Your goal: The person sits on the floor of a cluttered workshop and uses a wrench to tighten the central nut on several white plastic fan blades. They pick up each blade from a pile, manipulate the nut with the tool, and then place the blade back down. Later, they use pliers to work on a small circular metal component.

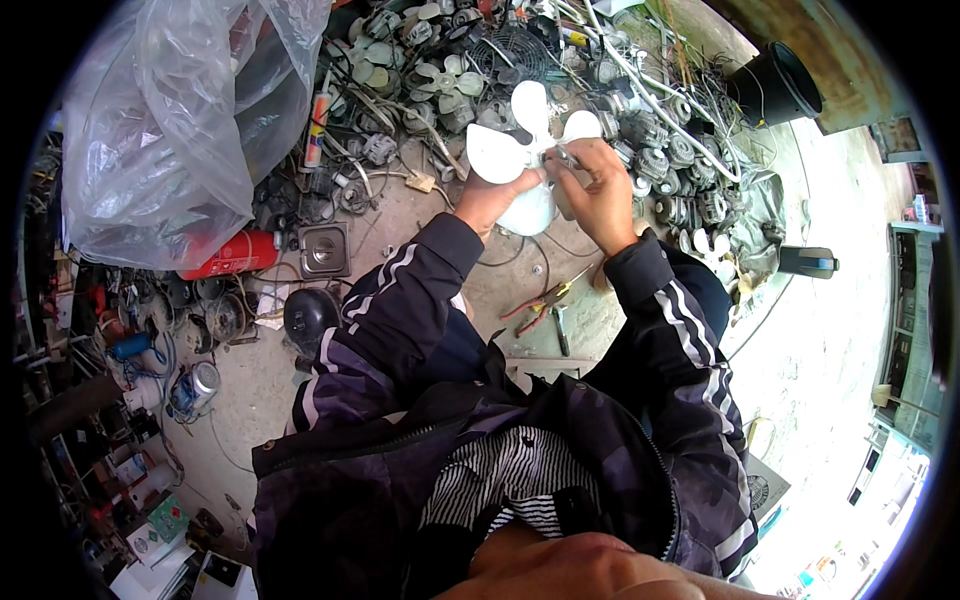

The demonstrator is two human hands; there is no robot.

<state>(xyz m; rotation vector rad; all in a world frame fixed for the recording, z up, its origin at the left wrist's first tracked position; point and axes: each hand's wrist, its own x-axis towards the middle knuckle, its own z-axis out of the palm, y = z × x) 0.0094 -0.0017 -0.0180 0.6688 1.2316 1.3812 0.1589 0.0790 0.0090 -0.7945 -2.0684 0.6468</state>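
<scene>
A white fan blade with broad rounded lobes is held up in front of me, above the floor. My left hand grips it from the near left, the thumb laid along it toward the hub. At the hub, my right hand is closed in a pinch around something small and grey; what it is, I cannot make out. On the floor below my hands lie pliers with red and yellow handles. Touching or close beside them is a dark-handled tool, its kind unclear.
Small fan motors and loose cables heap up ahead. To the left are a big clear plastic bag, a red cylinder, a sealant tube and a square metal lid. A black bucket stands far right.
</scene>
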